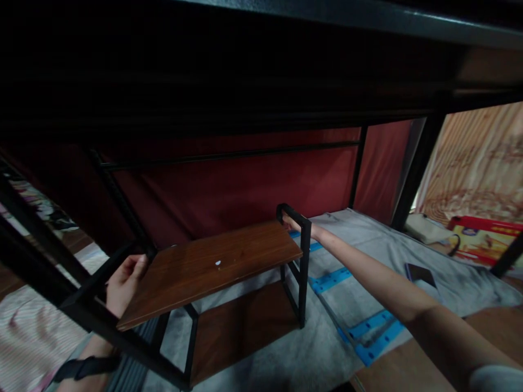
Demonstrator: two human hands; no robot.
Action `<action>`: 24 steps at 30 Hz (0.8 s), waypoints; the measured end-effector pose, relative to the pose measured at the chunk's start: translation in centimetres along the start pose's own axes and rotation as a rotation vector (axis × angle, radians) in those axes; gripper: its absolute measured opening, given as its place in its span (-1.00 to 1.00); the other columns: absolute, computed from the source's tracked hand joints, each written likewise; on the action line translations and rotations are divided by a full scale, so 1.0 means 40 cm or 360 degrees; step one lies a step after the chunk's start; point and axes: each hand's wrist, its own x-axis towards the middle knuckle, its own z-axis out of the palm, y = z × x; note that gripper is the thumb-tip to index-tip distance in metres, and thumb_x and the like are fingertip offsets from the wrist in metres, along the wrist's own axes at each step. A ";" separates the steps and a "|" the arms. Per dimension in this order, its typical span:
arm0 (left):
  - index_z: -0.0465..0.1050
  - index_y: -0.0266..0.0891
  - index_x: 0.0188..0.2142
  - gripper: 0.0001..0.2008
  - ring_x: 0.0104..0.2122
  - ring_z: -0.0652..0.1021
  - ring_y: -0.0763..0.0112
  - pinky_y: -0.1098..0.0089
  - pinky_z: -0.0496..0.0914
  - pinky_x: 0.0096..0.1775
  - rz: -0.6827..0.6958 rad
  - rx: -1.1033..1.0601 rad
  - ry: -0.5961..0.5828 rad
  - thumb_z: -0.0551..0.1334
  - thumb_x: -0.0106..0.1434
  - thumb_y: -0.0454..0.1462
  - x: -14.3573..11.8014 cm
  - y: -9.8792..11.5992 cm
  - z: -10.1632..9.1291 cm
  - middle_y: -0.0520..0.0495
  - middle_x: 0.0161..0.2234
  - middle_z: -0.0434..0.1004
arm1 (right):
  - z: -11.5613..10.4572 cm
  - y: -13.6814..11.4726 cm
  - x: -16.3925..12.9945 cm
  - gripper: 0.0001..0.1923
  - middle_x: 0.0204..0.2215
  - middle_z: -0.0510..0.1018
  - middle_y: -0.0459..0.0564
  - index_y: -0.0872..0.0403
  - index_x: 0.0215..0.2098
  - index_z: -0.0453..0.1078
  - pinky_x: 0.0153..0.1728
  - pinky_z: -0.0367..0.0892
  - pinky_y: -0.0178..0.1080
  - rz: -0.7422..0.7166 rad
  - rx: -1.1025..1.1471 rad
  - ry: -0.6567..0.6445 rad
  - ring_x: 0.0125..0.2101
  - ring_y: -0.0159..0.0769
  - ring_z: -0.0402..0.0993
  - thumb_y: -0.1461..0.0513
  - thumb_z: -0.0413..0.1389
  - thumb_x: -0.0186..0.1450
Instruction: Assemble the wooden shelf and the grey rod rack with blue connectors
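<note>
Our left hand (123, 282) curls, hold unclear, at the brown shelf's (223, 267) left edge; our right hand (290, 222) grips its black frame (304, 247), far-right corner.

Smooth wood-grained board (212, 275), matt metal-looking frame (304, 283), wrinkled matt cloth (363, 237)

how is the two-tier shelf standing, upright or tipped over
The shelf is upright: its upper board lies above the lower board, between black side frames.

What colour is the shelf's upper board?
The upper board is brown, seen best in the head view.
</note>
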 end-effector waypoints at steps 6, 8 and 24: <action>0.38 -0.20 -0.41 -0.23 -0.44 0.34 0.45 0.45 0.24 -0.38 0.0134 0.0002 0.0004 0.32 -0.33 0.38 0.003 -0.016 0.005 0.13 -0.51 0.35 | -0.005 0.004 0.028 -0.74 -0.66 0.35 -0.15 0.04 -0.56 0.28 -0.57 0.18 -0.37 0.0243 0.0381 -0.0124 -0.61 -0.43 0.24 0.11 0.20 0.15; 0.40 -0.20 -0.39 -0.22 -0.42 0.34 0.45 0.46 0.25 -0.38 0.0113 0.0000 -0.0004 0.33 -0.35 0.38 0.003 -0.017 0.009 0.12 -0.49 0.36 | -0.002 0.008 0.037 -0.76 -0.68 0.35 -0.15 0.04 -0.56 0.28 -0.59 0.17 -0.37 0.0350 0.0480 -0.0106 -0.63 -0.43 0.23 0.14 0.21 0.13; 0.42 -0.20 -0.36 -0.35 -0.45 0.34 0.48 0.47 0.23 -0.42 -0.0006 -0.0038 0.0042 0.42 -0.25 0.22 0.012 -0.046 -0.015 0.12 -0.49 0.37 | 0.035 -0.014 0.015 -0.72 -0.69 0.30 -0.20 0.03 -0.52 0.24 -0.61 0.10 -0.37 0.0264 0.0457 0.0018 -0.64 -0.46 0.17 0.08 0.18 0.19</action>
